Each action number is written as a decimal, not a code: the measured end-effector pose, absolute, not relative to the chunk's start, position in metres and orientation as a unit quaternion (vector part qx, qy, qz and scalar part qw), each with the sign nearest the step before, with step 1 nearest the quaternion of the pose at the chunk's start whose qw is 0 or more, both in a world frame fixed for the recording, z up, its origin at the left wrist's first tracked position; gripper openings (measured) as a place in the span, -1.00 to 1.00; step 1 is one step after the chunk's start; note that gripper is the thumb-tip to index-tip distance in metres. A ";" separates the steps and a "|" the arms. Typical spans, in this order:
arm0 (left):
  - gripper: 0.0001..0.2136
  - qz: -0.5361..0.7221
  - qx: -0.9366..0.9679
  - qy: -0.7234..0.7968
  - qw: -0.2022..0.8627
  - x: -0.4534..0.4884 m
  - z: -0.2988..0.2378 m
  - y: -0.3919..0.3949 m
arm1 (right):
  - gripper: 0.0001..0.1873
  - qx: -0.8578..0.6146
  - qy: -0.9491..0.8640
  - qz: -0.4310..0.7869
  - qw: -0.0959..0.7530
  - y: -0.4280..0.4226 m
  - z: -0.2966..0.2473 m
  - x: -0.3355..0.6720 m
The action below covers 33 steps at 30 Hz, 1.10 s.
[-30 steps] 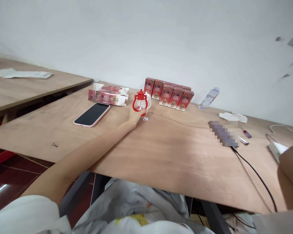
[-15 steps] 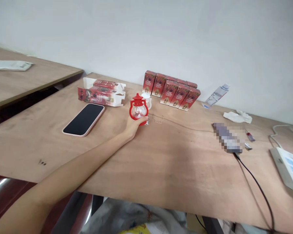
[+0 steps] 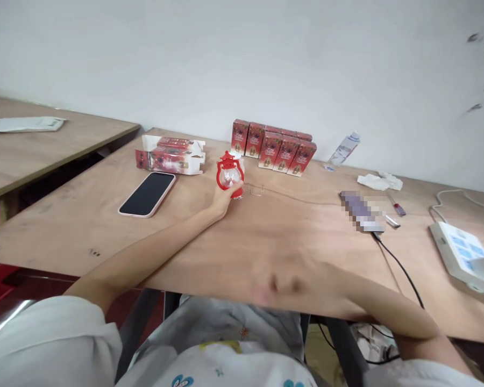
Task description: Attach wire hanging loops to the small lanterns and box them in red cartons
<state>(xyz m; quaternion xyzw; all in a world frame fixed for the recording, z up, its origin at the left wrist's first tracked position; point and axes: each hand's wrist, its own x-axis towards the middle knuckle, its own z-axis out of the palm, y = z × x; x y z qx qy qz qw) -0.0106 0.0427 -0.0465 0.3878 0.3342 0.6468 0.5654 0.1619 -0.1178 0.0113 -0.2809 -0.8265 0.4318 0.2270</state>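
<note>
My left hand [image 3: 225,199] is closed around the lower part of a small red lantern [image 3: 228,171] with a clear globe. The lantern is upright over the middle of the table. Just behind it, a white object [image 3: 237,154] is mostly hidden. A thin bent wire piece [image 3: 257,192] lies to the lantern's right. Near the table's front edge is my right hand [image 3: 288,279], smeared by motion, so its fingers cannot be made out; nothing is visible in it.
Several red printed boxes [image 3: 272,151] stand along the wall. Opened boxes [image 3: 170,159] and a phone [image 3: 148,194] lie left. To the right are a bottle [image 3: 343,150], tissue [image 3: 379,181], a pixelated phone [image 3: 360,210], a screwdriver [image 3: 397,207] and a white device [image 3: 463,252].
My right hand and forearm have come into view from the right. My left hand still holds the red lantern at about the same place. The view has shifted slightly.
</note>
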 end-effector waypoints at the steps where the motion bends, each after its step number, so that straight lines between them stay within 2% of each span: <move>1: -0.59 0.661 0.384 0.325 0.557 -0.010 -0.045 0.042 | -0.74 -0.300 -0.814 0.419 0.268 -0.108 0.005 0.158; 3: -0.63 0.687 0.375 0.310 0.539 -0.009 -0.042 0.040 | -0.76 -0.371 -0.767 0.371 0.370 -0.082 -0.010 0.149; 6: -0.71 0.693 0.340 0.322 0.548 -0.006 -0.039 0.036 | -0.75 -0.428 -0.696 0.352 0.457 -0.038 -0.033 0.137; 10: -0.80 0.658 0.318 0.341 0.592 0.002 -0.036 0.025 | -0.58 -0.441 -0.600 0.416 0.521 -0.001 -0.053 0.127; 15: -0.85 0.619 0.279 0.330 0.656 0.006 -0.027 0.010 | -0.60 -0.430 -0.554 0.398 0.592 -0.001 -0.057 0.124; 21: -0.78 0.596 0.263 0.310 0.692 0.004 -0.020 0.004 | -0.67 -0.426 -0.543 0.368 0.623 -0.006 -0.058 0.127; 28: -0.65 0.625 0.273 0.288 0.672 0.006 -0.020 0.004 | -0.61 -0.428 -0.546 0.371 0.618 0.001 -0.059 0.129; 33: -0.64 0.622 0.299 0.315 0.651 0.007 -0.027 0.006 | -0.53 -0.418 -0.530 0.399 0.621 0.010 -0.062 0.131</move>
